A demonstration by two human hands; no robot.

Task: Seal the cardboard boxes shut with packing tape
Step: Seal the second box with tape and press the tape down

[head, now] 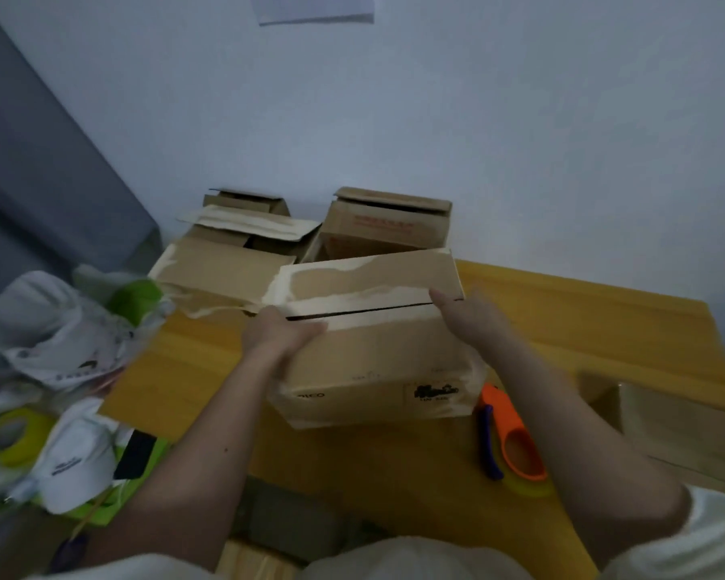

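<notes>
The person is closing the flaps of the near box (373, 353), mid-table: the left hand (279, 332) grips its left top edge, and the right hand (474, 316) presses its right end, fingers fairly straight. The seam is untaped, so next likely calls for the dispenser (509, 437) just right of it.

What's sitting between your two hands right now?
In the head view, the cardboard box lies between them: the left hand holds its left end, the right hand rests at its right end, top flaps closed with an untaped seam.
</notes>
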